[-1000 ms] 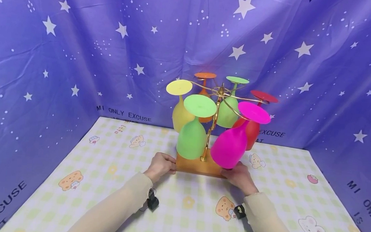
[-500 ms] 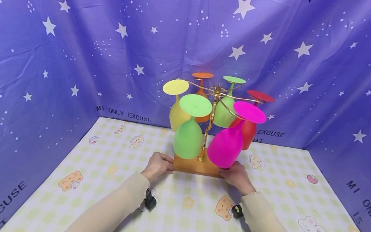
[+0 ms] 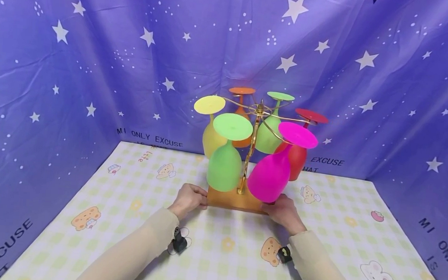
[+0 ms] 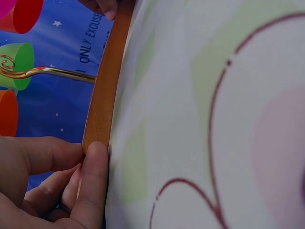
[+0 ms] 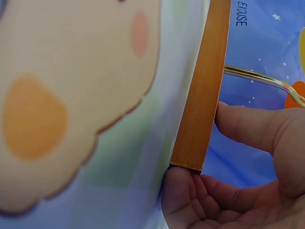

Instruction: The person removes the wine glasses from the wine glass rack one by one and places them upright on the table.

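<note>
Wooden base [image 3: 237, 201] partly behind magenta goblet [image 3: 269, 178].

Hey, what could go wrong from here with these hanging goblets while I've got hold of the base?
A jolt to the wooden base might make the upside-down goblets swing or slip, since they hang from the gold stand by their feet.

Your left hand and right hand grip only the base, so the tall stand could wobble.

The magenta goblet appears close to your right hand and could get bumped.

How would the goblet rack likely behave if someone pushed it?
The goblet rack looks apt to tip, since six goblets hang high around one slim gold post. The goblets may sway, hanging upside down. Its flat wooden base would likely slide, not roll.
</note>
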The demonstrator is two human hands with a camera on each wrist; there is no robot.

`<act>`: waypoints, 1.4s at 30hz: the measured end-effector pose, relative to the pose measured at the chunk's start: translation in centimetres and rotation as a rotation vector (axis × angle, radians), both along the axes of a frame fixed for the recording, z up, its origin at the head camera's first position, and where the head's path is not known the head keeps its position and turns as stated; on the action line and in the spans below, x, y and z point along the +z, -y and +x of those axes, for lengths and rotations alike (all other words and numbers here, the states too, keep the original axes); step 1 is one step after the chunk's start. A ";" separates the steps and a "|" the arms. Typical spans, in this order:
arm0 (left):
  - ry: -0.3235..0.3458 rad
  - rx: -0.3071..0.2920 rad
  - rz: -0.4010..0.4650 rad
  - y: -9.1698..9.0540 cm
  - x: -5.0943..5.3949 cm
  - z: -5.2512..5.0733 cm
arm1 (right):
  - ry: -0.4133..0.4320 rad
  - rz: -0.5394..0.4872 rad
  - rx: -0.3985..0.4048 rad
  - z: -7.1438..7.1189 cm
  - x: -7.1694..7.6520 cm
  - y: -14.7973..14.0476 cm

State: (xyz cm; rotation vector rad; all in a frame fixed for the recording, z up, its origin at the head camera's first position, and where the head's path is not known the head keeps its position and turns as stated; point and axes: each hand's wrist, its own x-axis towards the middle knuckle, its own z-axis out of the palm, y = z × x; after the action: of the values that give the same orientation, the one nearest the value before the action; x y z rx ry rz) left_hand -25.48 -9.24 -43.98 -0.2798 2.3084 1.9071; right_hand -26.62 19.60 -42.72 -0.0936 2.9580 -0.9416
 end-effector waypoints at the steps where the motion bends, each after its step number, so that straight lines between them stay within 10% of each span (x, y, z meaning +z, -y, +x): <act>1: -0.002 0.000 0.001 0.1 0.0 0.0 | -0.001 -0.002 -0.001 0.0 0.0 0.0; 42: -0.012 0.006 0.021 0.7 -0.2 0.2 | 0.086 -0.127 -0.014 0.5 0.2 0.5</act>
State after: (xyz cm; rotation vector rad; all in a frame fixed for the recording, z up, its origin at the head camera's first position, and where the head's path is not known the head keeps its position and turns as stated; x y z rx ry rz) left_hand -25.23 -9.97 -44.17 -0.2743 2.2967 1.9398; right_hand -26.14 19.13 -42.51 -0.0346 2.8226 -1.1055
